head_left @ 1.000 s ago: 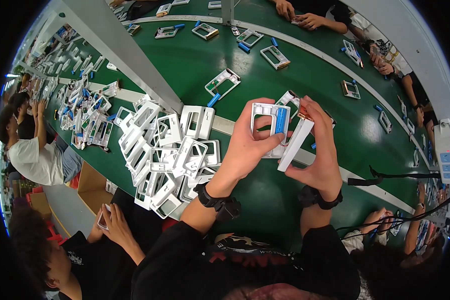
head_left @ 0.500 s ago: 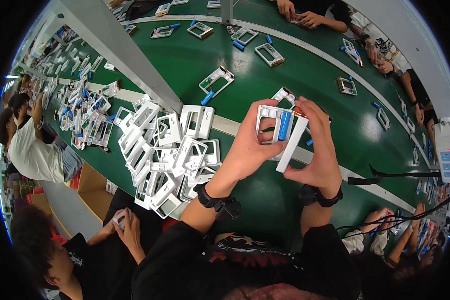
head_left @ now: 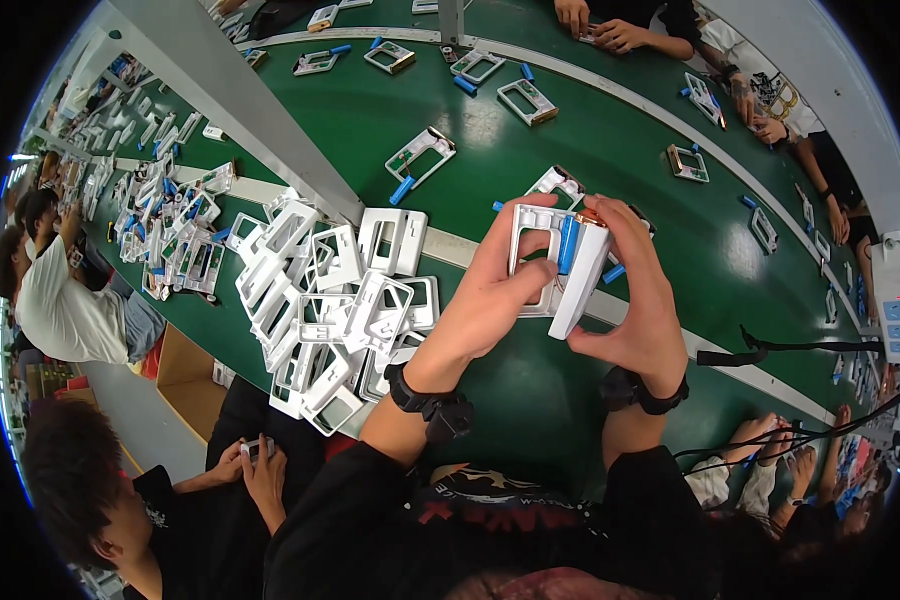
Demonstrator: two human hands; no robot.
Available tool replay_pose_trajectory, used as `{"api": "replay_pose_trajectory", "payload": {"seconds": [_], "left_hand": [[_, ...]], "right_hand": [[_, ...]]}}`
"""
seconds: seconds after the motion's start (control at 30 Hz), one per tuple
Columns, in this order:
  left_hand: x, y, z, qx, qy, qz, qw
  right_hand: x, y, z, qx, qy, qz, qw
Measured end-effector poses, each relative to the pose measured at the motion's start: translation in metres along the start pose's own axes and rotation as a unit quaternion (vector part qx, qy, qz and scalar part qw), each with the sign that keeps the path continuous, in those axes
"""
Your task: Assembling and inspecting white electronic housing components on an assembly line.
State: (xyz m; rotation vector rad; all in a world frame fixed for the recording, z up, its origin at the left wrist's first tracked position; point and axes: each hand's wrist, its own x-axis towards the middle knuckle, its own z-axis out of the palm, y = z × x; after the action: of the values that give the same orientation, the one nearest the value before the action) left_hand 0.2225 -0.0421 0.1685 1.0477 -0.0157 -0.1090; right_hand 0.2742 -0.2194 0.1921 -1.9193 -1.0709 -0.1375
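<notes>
My left hand point(head_left: 480, 290) grips a white plastic housing frame point(head_left: 519, 250) with a large opening, its thumb across the front. A blue cylindrical battery point(head_left: 569, 243) sits upright along the frame's right side. On the right, my right hand point(head_left: 642, 290) is curled around a white slab-like housing part point(head_left: 582, 285) with a copper-coloured top end, its fingers at the top and thumb near the bottom. The slab stands tilted against the battery side of the frame; whether the two are joined I cannot tell. Just behind my hands lies another open housing point(head_left: 555, 182), partly hidden.
A heap of white housing frames point(head_left: 300, 335) lies to my left, below a grey metal post point(head_left: 240, 110). Housings with blue batteries point(head_left: 402, 190) are spread over the green belt point(head_left: 490, 205). Black cables point(head_left: 800, 348) hang at the right. A co-worker point(head_left: 70, 490) sits at lower left.
The housings on the belt have shifted left. In my hands, the slab now shows more of its broad face, and my left thumb sits higher. The co-worker's hands at lower left have dropped slightly.
</notes>
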Motion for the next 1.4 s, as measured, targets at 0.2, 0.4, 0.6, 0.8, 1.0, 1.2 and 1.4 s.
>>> {"api": "replay_pose_trajectory", "payload": {"seconds": [0.2, 0.4, 0.6, 0.8, 1.0, 1.2, 1.4], "left_hand": [[-0.003, 0.008, 0.01, -0.053, 0.012, -0.042, 0.998], [-0.003, 0.004, 0.011, -0.033, -0.009, -0.035, 0.999], [-0.002, 0.0, 0.012, -0.028, -0.001, -0.044, 0.999], [0.002, -0.012, 0.016, -0.025, 0.021, -0.049, 0.998], [0.002, -0.026, 0.016, -0.035, 0.049, -0.044, 0.997], [-0.001, -0.027, 0.032, -0.074, 0.047, -0.04, 0.995], [-0.002, -0.026, 0.034, -0.114, 0.027, -0.066, 0.991]], "right_hand": [[-0.001, -0.002, 0.0, -0.03, -0.01, -0.002, 0.999], [-0.003, -0.004, 0.001, -0.021, -0.025, 0.023, 0.999], [-0.003, -0.004, 0.003, -0.011, -0.037, 0.024, 0.999], [-0.003, -0.002, 0.004, -0.032, -0.039, 0.035, 0.998], [-0.004, -0.004, -0.002, -0.017, -0.052, 0.052, 0.997], [-0.011, -0.005, -0.007, -0.034, -0.071, 0.077, 0.994], [-0.012, -0.012, -0.008, -0.035, -0.071, 0.089, 0.993]]}}
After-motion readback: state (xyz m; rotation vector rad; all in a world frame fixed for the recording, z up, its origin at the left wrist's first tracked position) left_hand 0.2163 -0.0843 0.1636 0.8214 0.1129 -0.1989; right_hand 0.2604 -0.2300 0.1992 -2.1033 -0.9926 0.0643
